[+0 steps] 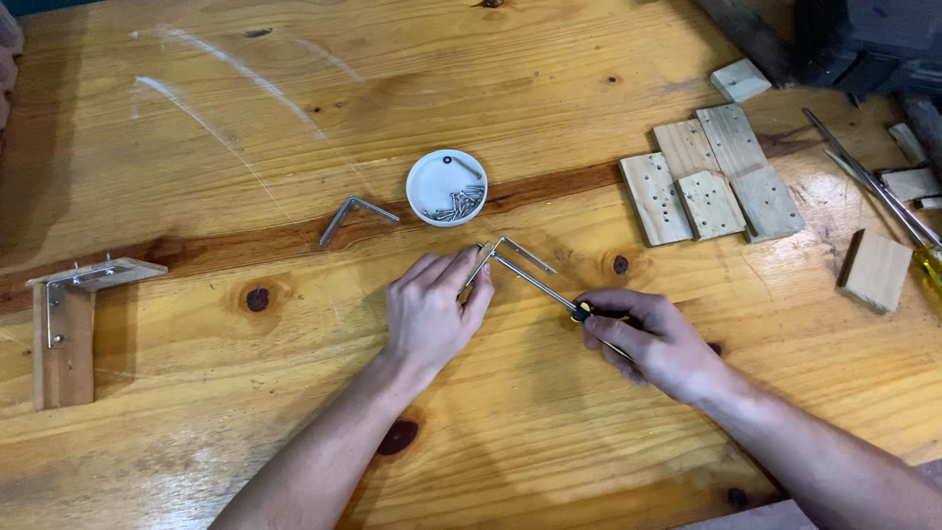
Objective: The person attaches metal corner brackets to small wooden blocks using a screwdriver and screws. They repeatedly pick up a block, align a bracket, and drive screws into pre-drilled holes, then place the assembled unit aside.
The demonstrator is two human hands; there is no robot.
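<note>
My left hand (432,309) rests on the wooden table (245,128), its fingertips pinching a metal angle bracket (510,250). My right hand (653,339) grips the black and yellow handle of a screwdriver (549,290), whose thin shaft points up and left to the bracket. Just above the bracket sits a small white dish (437,182) holding several screws. A second angle bracket (351,214) lies loose to the left of the dish.
Several drilled wooden blocks (711,182) lie at the right, with more loose blocks (873,270) beyond. A yellow-handled tool and metal rods (883,196) lie at the far right edge. Two joined wooden pieces with a bracket (69,314) sit at the left.
</note>
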